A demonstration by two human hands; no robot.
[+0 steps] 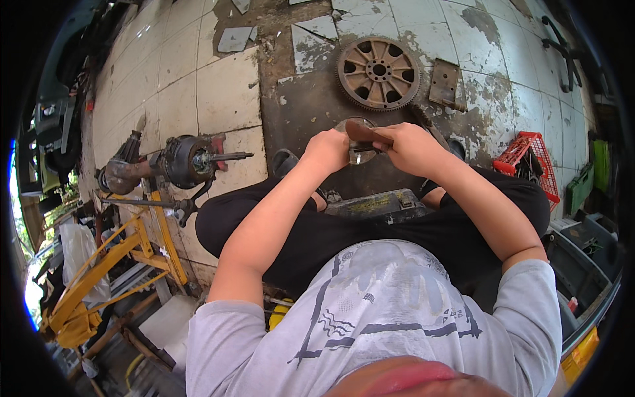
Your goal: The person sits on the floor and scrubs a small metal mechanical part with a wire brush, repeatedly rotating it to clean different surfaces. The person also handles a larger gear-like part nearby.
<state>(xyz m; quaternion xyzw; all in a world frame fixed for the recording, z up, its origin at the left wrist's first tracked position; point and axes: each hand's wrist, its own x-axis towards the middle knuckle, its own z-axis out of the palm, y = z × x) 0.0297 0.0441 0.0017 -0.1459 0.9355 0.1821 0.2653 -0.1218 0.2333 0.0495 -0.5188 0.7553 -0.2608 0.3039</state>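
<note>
Both hands come together in front of my knees, over a small round container (358,157) that they partly cover. My right hand (409,149) pinches a brown folded sheet (360,130) that looks like sandpaper. Closed into a fist, my left hand (329,151) meets the sheet's left side. Between the hands shows a small dark part (361,147), mostly hidden; its kind and what my left fingers grip cannot be made out. Just beyond them, a rusty toothed flywheel (378,73) lies flat on the floor.
Right of the flywheel lies a rusty metal plate (445,83). A red plastic basket (529,162) stands at the right. To the left are a greasy axle hub assembly (188,162) and a yellow metal frame (142,245). A dark case (377,206) sits between my legs. Floor tiles are broken.
</note>
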